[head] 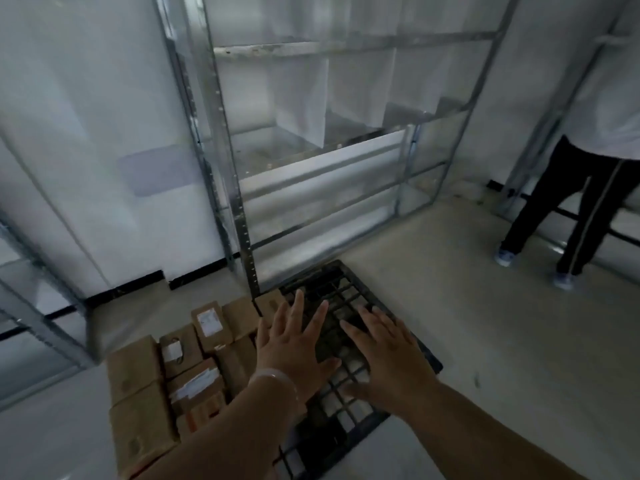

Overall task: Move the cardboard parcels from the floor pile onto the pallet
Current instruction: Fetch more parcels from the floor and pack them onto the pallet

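Several brown cardboard parcels (162, 375) lie packed together on the floor at the lower left, some with white labels. Right beside them lies a black plastic grid pallet (332, 285), with no parcel showing on its visible part. My left hand (294, 348) hovers with spread fingers over the pallet's left edge, next to the pile, holding nothing. Spread flat in the same way, my right hand (388, 362) is above the middle of the pallet with nothing in it.
A metal shelf rack (239, 202) stands right behind the pallet and parcels, one upright reaching the floor between them. A second rack (38, 327) is at the far left. A person in dark trousers (568, 209) stands at the right. Bare grey floor (502, 341) lies right of the pallet.
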